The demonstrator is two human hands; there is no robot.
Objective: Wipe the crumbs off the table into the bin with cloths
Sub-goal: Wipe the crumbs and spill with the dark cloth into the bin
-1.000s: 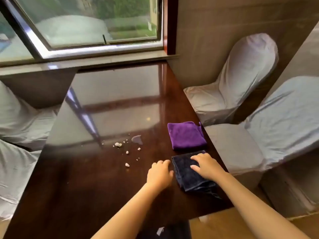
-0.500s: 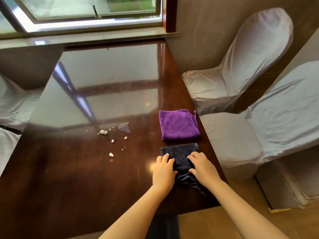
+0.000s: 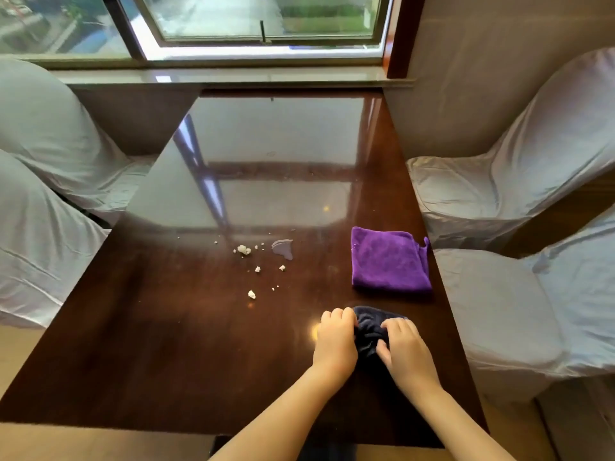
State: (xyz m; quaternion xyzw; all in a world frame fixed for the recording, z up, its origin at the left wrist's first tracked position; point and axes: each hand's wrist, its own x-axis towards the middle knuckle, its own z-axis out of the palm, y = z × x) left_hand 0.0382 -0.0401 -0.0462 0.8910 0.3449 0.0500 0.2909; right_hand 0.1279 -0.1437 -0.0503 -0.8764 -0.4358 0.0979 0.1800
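A dark blue cloth [image 3: 369,331] lies bunched up on the glossy dark wooden table [image 3: 166,344], near its front right. My left hand [image 3: 334,341] grips its left side and my right hand [image 3: 404,347] grips its right side, both with curled fingers. A folded purple cloth [image 3: 389,259] lies flat just beyond them. White crumbs [image 3: 244,250] are scattered in the middle of the table, left of the purple cloth, with a small puddle [image 3: 283,248] beside them. No bin is in view.
Chairs in white covers stand on both sides, two on the right [image 3: 519,181] and two on the left [image 3: 43,181]. A window sill [image 3: 233,76] and window run along the table's far end.
Both hands have closed on the dark blue cloth and scrunched it from a flat fold into a bunch. The camera view has shifted, showing more of the table and the left chairs.
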